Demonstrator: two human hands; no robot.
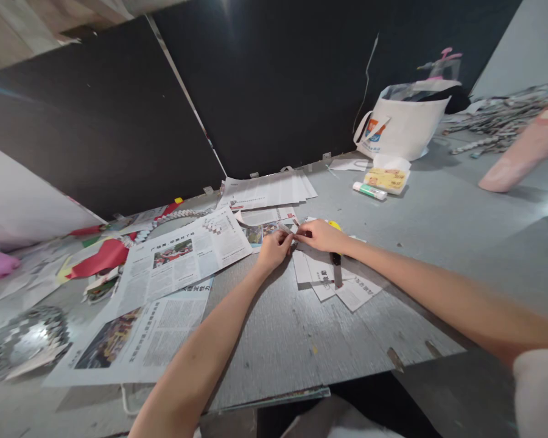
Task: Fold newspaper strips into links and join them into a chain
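Over the middle of the table, my left hand (275, 249) and my right hand (317, 235) meet with fingertips pinched. Between them is a small strip of newspaper (285, 229), mostly hidden by the fingers; both hands seem closed on it. Cut newspaper pieces (317, 267) lie below my right hand, with a dark, narrow tool (337, 271) on top, perhaps a cutter. A yellow round object (333, 225) shows partly behind my right wrist. Printed newspaper sheets (182, 255) spread out to the left of my left hand.
Folded newspapers (265, 190) lie by the black wall panel (278, 79). A glue stick (369, 191), a yellow packet (386, 178) and a white bag (402, 128) stand to the right. A pink cylinder (520, 152) is farther right. Woven paper chains (50, 328) lie at left, near red paper (103, 258).
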